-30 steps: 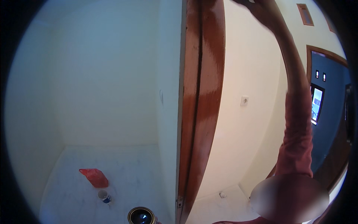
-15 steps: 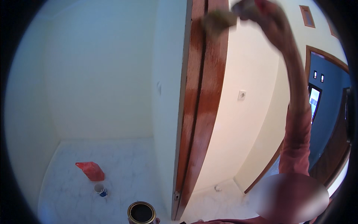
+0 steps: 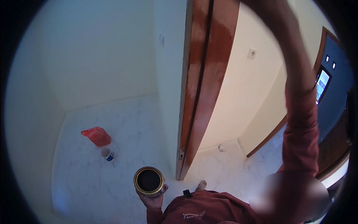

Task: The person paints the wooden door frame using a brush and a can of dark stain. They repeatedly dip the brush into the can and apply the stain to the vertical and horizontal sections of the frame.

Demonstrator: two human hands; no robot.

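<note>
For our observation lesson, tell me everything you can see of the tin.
The tin is round and lidless, with a shiny gold, metal-looking rim and a dark inside; its fill level is unclear. The left hand holds it mouth up by its near side, left of the door frame.

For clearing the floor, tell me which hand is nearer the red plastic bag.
Left: the left hand, holding an open metal can, is below-right of the red plastic bag in the picture; the right hand is raised, mostly past the upper edge, farther away.
</note>
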